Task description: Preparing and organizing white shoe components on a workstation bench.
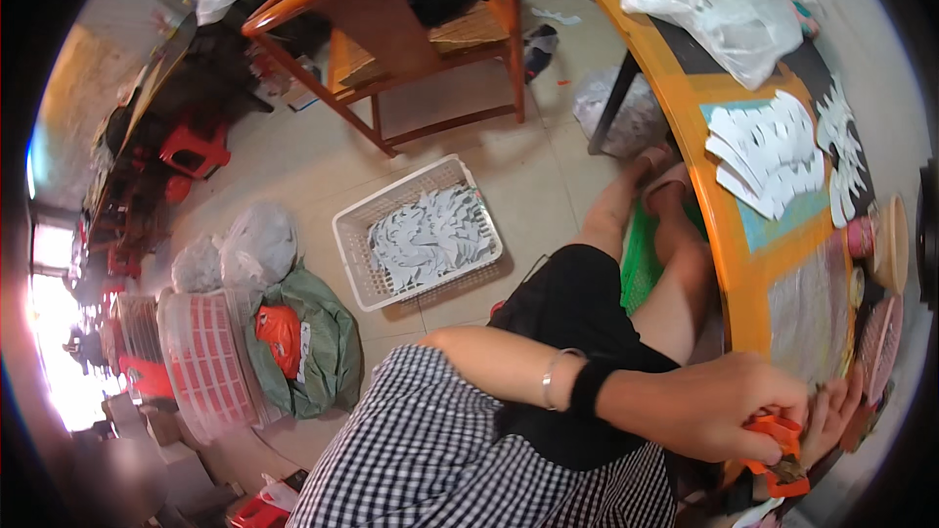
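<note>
My left hand [729, 409], with a bangle and a black wristband behind it, reaches across to the right. Its fingers are closed on a small orange packet [804, 481], crumpled, with something brown showing in it. Just beyond, my right hand [831, 416] is partly covered by the left hand and the packet. Its visible fingers stretch out close beside the packet, and whether they also touch it is hard to see. Both hands are by the near end of the yellow-edged table [709, 235]. Stacked white cut-out pieces [768, 152] lie farther along it on a blue patch.
A white plastic basket [354, 269] of white cut pieces stands on the tiled floor. Past it is a wooden armchair [381, 15] with a person seated. Left are a green sack [333, 332], plastic bags [259, 240], stacked baskets [205, 362] and a red stool [196, 147].
</note>
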`<action>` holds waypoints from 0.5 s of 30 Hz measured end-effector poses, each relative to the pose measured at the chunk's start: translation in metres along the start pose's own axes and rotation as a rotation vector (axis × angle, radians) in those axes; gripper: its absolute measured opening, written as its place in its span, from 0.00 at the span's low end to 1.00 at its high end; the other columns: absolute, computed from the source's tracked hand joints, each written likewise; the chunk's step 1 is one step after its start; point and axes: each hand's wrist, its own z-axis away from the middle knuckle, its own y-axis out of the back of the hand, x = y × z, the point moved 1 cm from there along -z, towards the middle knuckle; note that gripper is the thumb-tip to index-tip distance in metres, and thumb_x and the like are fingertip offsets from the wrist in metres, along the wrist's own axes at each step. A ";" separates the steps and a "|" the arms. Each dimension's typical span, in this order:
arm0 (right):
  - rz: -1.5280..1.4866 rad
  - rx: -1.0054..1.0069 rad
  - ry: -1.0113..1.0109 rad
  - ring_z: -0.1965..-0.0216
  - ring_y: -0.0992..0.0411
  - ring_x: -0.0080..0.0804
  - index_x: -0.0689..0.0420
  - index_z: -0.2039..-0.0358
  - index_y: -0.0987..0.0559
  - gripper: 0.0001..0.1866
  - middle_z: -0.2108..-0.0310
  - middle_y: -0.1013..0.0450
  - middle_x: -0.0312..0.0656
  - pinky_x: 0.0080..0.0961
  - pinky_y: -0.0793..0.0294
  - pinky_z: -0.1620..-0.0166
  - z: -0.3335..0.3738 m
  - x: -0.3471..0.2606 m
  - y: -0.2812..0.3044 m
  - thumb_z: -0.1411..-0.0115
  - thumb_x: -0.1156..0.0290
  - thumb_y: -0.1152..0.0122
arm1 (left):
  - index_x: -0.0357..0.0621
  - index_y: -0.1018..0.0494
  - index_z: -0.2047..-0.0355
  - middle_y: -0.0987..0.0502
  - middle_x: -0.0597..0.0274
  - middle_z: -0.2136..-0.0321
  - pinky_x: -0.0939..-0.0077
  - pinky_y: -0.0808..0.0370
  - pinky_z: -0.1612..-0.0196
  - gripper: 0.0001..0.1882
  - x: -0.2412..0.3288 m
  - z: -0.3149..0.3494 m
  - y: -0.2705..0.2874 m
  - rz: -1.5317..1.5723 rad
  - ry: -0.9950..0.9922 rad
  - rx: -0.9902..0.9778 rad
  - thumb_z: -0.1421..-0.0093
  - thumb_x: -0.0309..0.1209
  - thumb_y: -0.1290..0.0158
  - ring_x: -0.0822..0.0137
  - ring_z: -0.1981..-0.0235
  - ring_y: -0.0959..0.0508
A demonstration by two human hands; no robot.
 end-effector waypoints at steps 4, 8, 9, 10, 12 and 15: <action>-0.075 -0.081 0.125 0.85 0.45 0.11 0.65 0.38 0.41 0.30 0.65 0.33 0.37 0.08 0.48 0.83 0.020 -0.011 -0.069 0.41 0.82 0.46 | 0.40 0.29 0.66 0.23 0.59 0.75 0.73 0.29 0.72 0.08 0.006 0.033 -0.005 -0.029 0.127 -0.062 0.41 0.29 0.42 0.63 0.74 0.22; -0.037 0.026 0.150 0.83 0.42 0.12 0.63 0.40 0.38 0.31 0.65 0.29 0.40 0.07 0.45 0.82 0.038 -0.009 -0.055 0.45 0.86 0.45 | 0.42 0.25 0.61 0.23 0.62 0.74 0.75 0.28 0.71 0.09 0.001 0.031 -0.003 0.042 0.222 -0.175 0.42 0.28 0.40 0.66 0.74 0.23; -0.020 0.061 0.138 0.82 0.40 0.12 0.63 0.41 0.37 0.31 0.65 0.28 0.41 0.07 0.44 0.82 0.042 -0.009 -0.049 0.46 0.87 0.44 | 0.41 0.24 0.60 0.21 0.60 0.71 0.76 0.26 0.69 0.10 0.002 0.029 0.001 0.015 0.265 -0.203 0.43 0.25 0.39 0.65 0.71 0.21; -0.012 0.135 0.090 0.81 0.38 0.12 0.63 0.41 0.37 0.30 0.65 0.27 0.41 0.08 0.43 0.82 0.045 -0.013 -0.047 0.46 0.86 0.43 | 0.40 0.24 0.61 0.20 0.58 0.69 0.77 0.25 0.66 0.11 0.000 0.025 0.006 -0.033 0.223 -0.223 0.44 0.24 0.39 0.65 0.69 0.20; -0.015 0.214 0.051 0.81 0.38 0.12 0.64 0.42 0.37 0.28 0.64 0.27 0.41 0.08 0.43 0.82 0.053 -0.009 -0.034 0.43 0.84 0.42 | 0.37 0.25 0.61 0.19 0.53 0.65 0.77 0.23 0.61 0.10 -0.012 0.028 0.015 -0.041 0.236 -0.196 0.45 0.22 0.39 0.63 0.64 0.19; 0.071 0.341 0.102 0.80 0.37 0.11 0.63 0.43 0.35 0.25 0.63 0.26 0.39 0.07 0.42 0.81 0.083 -0.011 0.006 0.41 0.84 0.43 | 0.36 0.24 0.62 0.19 0.57 0.62 0.77 0.22 0.59 0.08 -0.021 0.025 0.018 0.043 0.383 -0.059 0.42 0.21 0.41 0.70 0.63 0.19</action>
